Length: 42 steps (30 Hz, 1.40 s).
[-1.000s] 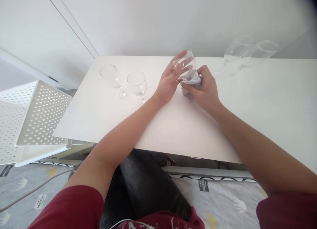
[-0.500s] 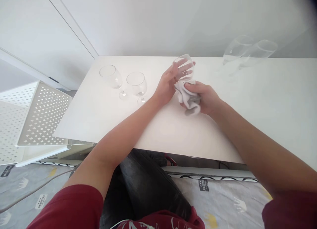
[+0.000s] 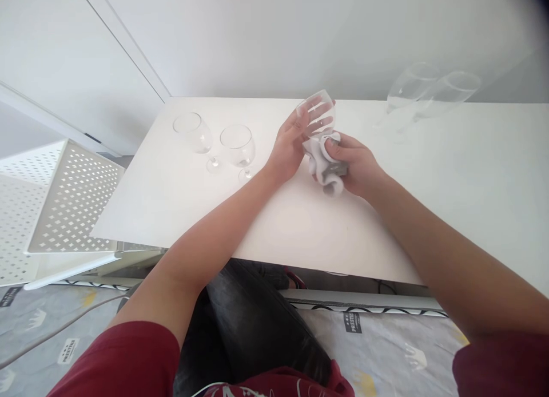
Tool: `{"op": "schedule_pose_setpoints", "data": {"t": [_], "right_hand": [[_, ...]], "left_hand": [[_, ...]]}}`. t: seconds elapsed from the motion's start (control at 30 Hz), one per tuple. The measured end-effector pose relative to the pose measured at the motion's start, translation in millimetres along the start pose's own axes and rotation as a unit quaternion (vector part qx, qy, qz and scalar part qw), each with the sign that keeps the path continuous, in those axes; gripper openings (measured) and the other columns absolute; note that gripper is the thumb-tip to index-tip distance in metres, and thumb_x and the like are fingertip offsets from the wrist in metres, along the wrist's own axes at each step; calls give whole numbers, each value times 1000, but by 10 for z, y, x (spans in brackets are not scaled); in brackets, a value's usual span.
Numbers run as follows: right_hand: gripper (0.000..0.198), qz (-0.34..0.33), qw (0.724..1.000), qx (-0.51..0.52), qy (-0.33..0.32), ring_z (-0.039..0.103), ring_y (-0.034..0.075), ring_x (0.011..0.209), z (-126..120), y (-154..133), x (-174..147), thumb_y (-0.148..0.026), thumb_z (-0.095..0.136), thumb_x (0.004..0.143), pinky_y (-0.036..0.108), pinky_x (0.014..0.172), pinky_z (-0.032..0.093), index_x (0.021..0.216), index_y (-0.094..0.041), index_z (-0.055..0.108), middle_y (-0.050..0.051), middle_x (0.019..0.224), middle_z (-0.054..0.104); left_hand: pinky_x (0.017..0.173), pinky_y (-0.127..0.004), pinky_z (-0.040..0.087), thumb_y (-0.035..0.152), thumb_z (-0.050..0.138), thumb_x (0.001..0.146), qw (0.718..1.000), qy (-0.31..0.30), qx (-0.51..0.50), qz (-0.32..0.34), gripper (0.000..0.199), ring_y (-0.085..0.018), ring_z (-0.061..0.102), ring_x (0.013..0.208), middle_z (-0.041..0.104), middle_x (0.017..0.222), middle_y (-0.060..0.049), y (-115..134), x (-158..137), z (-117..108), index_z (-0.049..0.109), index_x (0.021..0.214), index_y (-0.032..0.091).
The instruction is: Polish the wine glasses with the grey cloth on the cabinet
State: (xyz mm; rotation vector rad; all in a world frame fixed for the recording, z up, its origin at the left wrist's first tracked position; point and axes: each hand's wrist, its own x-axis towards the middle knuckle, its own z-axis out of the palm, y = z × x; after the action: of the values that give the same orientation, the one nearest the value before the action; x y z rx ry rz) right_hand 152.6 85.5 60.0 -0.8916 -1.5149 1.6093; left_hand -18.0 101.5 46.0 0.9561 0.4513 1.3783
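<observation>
My left hand is wrapped round the bowl of a clear wine glass, its fingers showing through the far side. The glass is tilted, with its rim up and away from me. In my right hand is a crumpled white and grey cloth, pressed around the lower end of the glass. The cloth hides the stem and foot. To the left of my hands two more wine glasses, a nearer one and a farther one, stand upright on the white table.
Two tall clear glasses, one beside another, stand at the table's back right near the wall. A white perforated metal shelf is left of the table. Patterned grey fabric and a cable lie below.
The wine glass has turned and tilted slightly to the left in my hands. My right hand and the cloth have shifted a little upward, and the cloth's folds have changed.
</observation>
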Motion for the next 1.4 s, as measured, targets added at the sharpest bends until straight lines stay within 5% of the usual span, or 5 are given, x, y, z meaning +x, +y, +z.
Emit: {"op": "schedule_pose_setpoints", "data": {"t": [0.23,0.57,0.9,1.23,1.4], "right_hand": [[15,-221,862,-178,420,59,21,94,-239,141,131,-32,53,104,39,97,52,94,-27,43,5,99,58],[19,-21,954,162,252,65,24,91,-135,118,176,-45,60,97,41,82,60,98,-27,58,4,97,63],[28,-265,924,-71,267,63,22,94,-60,105,89,-53,73,97,42,96,56,99,-28,60,2,98,61],[25,-233,824,-273,437,63,28,100,-74,-48,-43,-39,59,100,46,93,54,81,-25,52,10,99,64],[14,-228,843,-457,173,66,27,85,97,-84,-170,-28,58,94,45,82,54,86,-25,69,9,99,70]], "left_hand": [[119,-50,48,26,45,113,998,55,0,44,42,-35,43,159,62,147,0,51,-9,33,60,152,24],[104,-36,53,11,29,109,996,84,44,-3,61,-37,43,153,53,162,2,180,-69,237,62,153,36],[88,-33,51,38,14,108,863,437,-180,-176,74,-39,38,150,63,145,0,-389,673,-390,84,117,17],[101,-38,53,24,34,110,993,108,19,32,50,-36,42,156,64,149,0,67,62,87,76,138,33],[124,-46,42,36,62,106,986,69,108,105,37,-30,43,160,61,153,1,13,-14,35,69,141,30]]}}
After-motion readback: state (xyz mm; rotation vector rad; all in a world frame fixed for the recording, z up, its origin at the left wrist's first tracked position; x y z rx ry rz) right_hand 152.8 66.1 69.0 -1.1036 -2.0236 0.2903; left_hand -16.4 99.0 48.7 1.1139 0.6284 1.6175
